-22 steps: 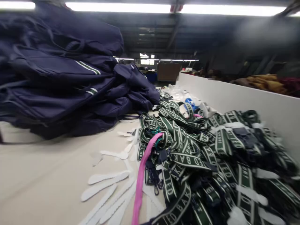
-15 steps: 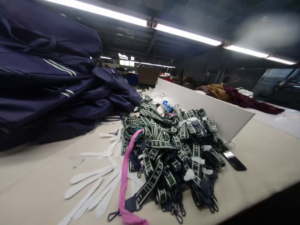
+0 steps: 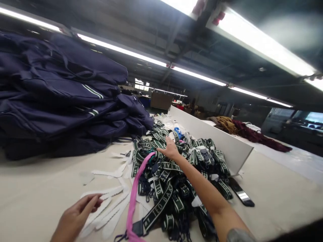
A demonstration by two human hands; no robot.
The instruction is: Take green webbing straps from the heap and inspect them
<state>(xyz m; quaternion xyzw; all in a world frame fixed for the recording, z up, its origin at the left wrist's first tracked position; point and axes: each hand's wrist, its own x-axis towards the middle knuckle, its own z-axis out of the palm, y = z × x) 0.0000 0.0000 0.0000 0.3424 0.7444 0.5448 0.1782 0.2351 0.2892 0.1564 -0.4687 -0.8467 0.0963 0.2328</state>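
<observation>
My right hand [image 3: 169, 148] reaches over a heap of green and white lettered webbing straps [image 3: 174, 166], with its fingers spread and thumb out. Its fingertips are at the far part of the heap; whether they touch a strap, I cannot tell. Low on the left is my left hand [image 3: 82, 210], fingers curled in towards the thumb, with nothing visible in them. Beneath and beside it lie several white wavy-edged strips [image 3: 114, 215]. A pink fabric strip [image 3: 135, 193] runs along the heap's left side, over the dark end of one strap with a hook.
Navy bags [image 3: 63, 101] with striped trim are piled high on the left. A white upright panel [image 3: 212, 137] stands behind the straps on the right, with a dark phone [image 3: 241, 192] near its front end. Beyond it lie mustard fabric [image 3: 223, 123] and maroon fabric [image 3: 254, 136].
Both my hands have come into view, the right one stretching over the straps and the left low by the white strips. The camera has tilted upward, showing more ceiling lights.
</observation>
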